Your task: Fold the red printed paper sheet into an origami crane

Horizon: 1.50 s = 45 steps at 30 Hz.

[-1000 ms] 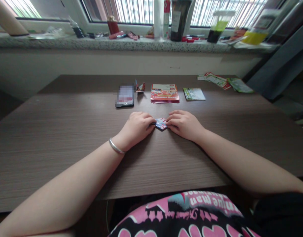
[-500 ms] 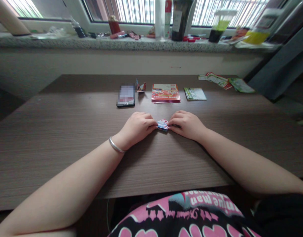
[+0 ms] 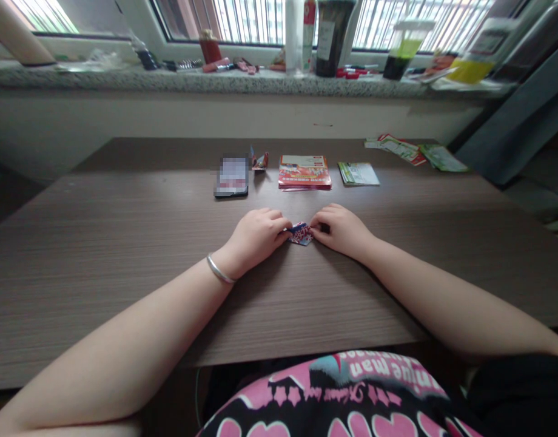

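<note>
A small piece of folded paper [image 3: 300, 234], printed in blue, red and white, is between my hands just above or on the brown table [image 3: 137, 243]. My left hand [image 3: 261, 235], with a silver bangle on the wrist, pinches its left end. On the other side my right hand [image 3: 340, 230] pinches the right end between thumb and fingers. The fingertips cover both ends of the paper, so its full outline is hidden. Beyond my hands lies a stack of red and orange printed sheets [image 3: 305, 173].
A phone [image 3: 232, 176] and a small folded paper figure [image 3: 259, 161] sit left of the stack. Green-white printed papers [image 3: 358, 173] lie to its right, with more leaflets [image 3: 404, 149] at the far right. Bottles and clutter line the stone windowsill [image 3: 179, 82].
The folded paper has turned in my fingers: its pale blue face gave way to a darker blue and red-patterned one. Both hands stay nearly in place, still pinching it.
</note>
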Motion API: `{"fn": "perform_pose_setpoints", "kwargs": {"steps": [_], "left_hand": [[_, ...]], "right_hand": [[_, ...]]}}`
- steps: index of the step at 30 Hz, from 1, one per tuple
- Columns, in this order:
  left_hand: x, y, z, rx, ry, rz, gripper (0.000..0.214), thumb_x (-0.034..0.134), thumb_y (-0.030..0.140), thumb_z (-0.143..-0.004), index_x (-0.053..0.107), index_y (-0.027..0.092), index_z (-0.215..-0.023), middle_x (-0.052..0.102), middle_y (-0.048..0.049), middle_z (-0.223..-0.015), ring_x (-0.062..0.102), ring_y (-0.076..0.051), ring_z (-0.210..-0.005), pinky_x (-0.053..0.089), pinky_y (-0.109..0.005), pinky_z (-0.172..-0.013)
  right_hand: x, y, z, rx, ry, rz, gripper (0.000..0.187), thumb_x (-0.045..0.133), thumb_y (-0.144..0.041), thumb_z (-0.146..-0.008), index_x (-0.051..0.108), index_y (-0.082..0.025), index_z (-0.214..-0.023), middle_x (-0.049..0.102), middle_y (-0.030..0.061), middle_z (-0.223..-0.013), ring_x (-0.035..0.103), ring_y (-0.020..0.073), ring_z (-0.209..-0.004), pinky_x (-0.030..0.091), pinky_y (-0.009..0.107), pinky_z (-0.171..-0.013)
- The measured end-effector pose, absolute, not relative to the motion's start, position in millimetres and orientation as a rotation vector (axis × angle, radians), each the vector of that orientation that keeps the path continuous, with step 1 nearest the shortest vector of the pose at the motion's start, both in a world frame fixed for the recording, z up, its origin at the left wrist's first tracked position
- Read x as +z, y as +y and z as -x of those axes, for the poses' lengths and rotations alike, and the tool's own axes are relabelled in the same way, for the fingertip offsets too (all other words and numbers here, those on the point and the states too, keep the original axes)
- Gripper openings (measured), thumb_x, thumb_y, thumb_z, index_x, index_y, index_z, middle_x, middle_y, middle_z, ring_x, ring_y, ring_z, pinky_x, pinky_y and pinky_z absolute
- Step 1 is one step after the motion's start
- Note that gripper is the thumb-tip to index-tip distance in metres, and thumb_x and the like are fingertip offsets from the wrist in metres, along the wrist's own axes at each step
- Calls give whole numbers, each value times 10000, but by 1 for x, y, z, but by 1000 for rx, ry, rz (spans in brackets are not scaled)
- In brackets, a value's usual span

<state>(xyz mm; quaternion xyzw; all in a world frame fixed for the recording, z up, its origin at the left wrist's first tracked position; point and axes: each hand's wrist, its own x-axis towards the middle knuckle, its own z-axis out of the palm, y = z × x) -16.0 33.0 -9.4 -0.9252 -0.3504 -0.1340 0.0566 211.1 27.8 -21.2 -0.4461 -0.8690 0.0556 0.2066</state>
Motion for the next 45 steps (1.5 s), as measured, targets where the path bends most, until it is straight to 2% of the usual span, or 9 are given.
{"fn": "perform_pose_setpoints", "kwargs": {"steps": [2,5,9,15,22,26,31,38,45], "left_hand": [[-13,34,16,-468,-1108,2829,158,558,277,-894,664,177,-956,636,-54,-845,578,-180,-779,443,-295,-710],[-20,36,18,-586,-1178,2881,244,577,251,-878,629,165,-1101,637,-59,-903,579,-171,-804,462,-301,-756],[-25,40,19,-594,-1175,2926,207,558,260,-891,679,181,-1038,626,-71,-923,575,-171,-819,464,-308,-769],[-22,40,18,-702,-1192,2998,165,591,236,-860,662,175,-996,607,-47,-901,564,-149,-792,465,-278,-738],[-22,39,18,-748,-1163,2997,40,604,178,-827,620,165,-862,601,-22,-840,554,-138,-764,456,-258,-709],[-21,40,18,-708,-1124,3010,22,614,175,-829,627,164,-844,613,-19,-795,555,-145,-755,447,-260,-710],[-21,40,17,-691,-1088,2998,45,614,200,-843,635,162,-857,622,-29,-817,557,-151,-765,442,-264,-714],[-20,37,16,-639,-1105,2993,48,616,204,-844,638,162,-853,617,-31,-809,557,-156,-766,435,-262,-705],[-15,35,19,-460,-1077,2915,81,592,238,-857,647,180,-853,619,-39,-853,569,-171,-800,443,-275,-729]], "right_hand": [[-21,27,-210,184,-2407,1261,141,596,-284,-834,688,-191,-886,681,26,-776,559,180,-765,406,322,-785],[-21,27,-208,200,-2411,1275,227,597,-299,-841,699,-190,-1011,675,22,-750,550,173,-728,392,328,-783],[-25,29,-209,218,-2386,1274,262,599,-299,-833,707,-211,-1055,657,33,-773,538,178,-756,396,323,-780],[-26,29,-209,343,-2299,1175,217,632,-224,-777,672,-192,-988,660,45,-879,571,190,-860,430,317,-809],[-26,26,-207,344,-2319,1105,122,590,-136,-760,629,-202,-855,664,19,-822,567,170,-793,431,290,-745],[-25,24,-206,260,-2401,1112,67,599,-213,-815,651,-204,-856,675,30,-832,572,176,-801,422,294,-748],[-21,18,-202,128,-2465,1163,198,546,-353,-895,675,-205,-863,665,47,-844,575,180,-801,402,284,-703],[-22,15,-202,59,-2479,1200,200,537,-320,-894,652,-196,-787,645,43,-803,566,165,-740,372,269,-641],[-22,15,-205,72,-2468,1215,183,536,-295,-894,635,-192,-779,654,41,-807,574,163,-748,373,265,-665]]}}
